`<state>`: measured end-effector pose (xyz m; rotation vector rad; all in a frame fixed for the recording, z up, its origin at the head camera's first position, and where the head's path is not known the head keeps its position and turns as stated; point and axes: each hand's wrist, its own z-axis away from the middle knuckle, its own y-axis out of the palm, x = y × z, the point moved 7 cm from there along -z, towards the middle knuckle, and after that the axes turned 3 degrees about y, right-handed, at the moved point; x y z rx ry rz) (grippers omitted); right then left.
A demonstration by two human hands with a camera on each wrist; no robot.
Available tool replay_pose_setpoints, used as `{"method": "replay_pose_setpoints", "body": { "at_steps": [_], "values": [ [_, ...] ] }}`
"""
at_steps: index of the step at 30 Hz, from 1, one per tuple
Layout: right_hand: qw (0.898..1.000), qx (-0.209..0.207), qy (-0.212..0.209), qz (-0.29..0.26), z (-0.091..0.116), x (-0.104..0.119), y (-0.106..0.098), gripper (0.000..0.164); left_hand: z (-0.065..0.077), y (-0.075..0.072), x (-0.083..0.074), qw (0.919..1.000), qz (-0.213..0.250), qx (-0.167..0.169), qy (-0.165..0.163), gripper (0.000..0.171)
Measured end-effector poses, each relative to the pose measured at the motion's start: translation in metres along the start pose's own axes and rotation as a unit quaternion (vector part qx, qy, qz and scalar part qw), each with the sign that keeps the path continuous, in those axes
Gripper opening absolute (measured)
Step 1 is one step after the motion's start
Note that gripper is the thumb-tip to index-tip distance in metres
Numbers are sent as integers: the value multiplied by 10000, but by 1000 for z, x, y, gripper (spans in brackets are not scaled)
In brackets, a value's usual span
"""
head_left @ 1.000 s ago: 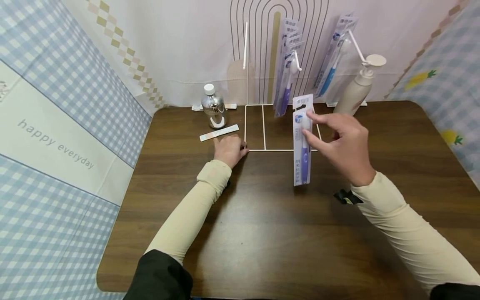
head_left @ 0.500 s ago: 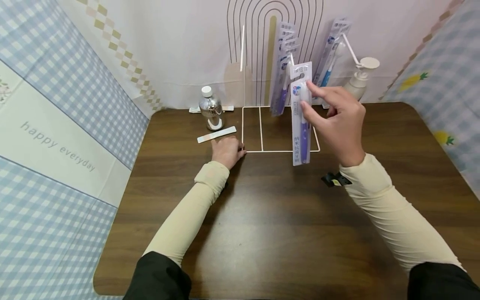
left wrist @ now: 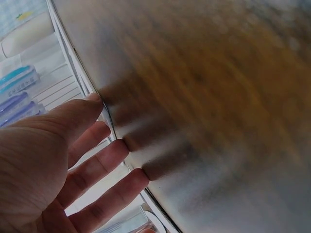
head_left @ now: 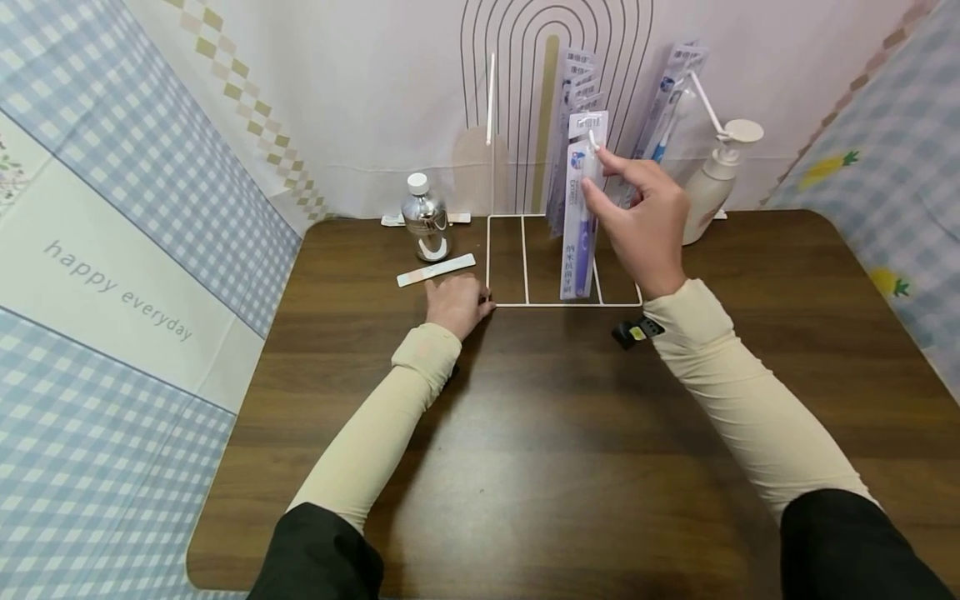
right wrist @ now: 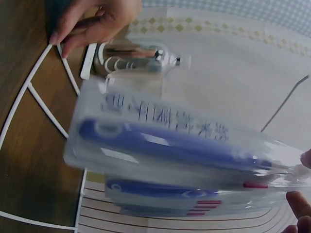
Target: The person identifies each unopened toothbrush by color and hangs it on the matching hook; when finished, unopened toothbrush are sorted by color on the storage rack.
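My right hand [head_left: 645, 217] pinches a purple toothbrush in a clear blister pack [head_left: 573, 237] between thumb and fingers near its top. The pack hangs upright, its hole right at the upturned tip of a white hook [head_left: 592, 140]. Behind it, several purple toothbrush packs [head_left: 557, 192] hang on that same hook. In the right wrist view the held pack [right wrist: 165, 145] crosses in front of them. My left hand [head_left: 456, 302] holds the front left corner of the white wire rack [head_left: 526, 275], thumb and finger at the wire.
Blue toothbrush packs [head_left: 663, 108] hang on a hook to the right, by a pump bottle [head_left: 708, 196]. Left of the rack stand a silver bottle with a white cap [head_left: 426, 223] and a flat white strip [head_left: 437, 270]. A bare rod [head_left: 491, 100] juts out at left.
My right hand has carried the purple toothbrush pack up, back and a little left, to the middle hook's tip. My left hand has stayed at the rack's corner.
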<state>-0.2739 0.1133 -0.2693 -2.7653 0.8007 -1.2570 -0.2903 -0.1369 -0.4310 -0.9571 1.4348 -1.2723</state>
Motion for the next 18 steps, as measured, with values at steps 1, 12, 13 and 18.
{"method": "replay_pose_setpoints", "body": {
  "at_steps": [1, 12, 13, 18],
  "values": [
    [10000, -35, 60, 26, -2, -3, 1, 35, 0, 0, 0, 10000, -7, 0, 3, 21],
    [9995, -105, 266, 109, -12, -14, 6, 37, -1, -2, -4, 9999, 2, -99, 34, 20],
    [9995, -94, 292, 70, -12, -14, 5, 37, -2, -3, -3, 9999, 27, -107, 39, 20],
    [9991, 28, 414, -26, -7, -13, -1, 39, 2, -4, 1, 9996, 268, -46, 57, 25]
  ]
}}
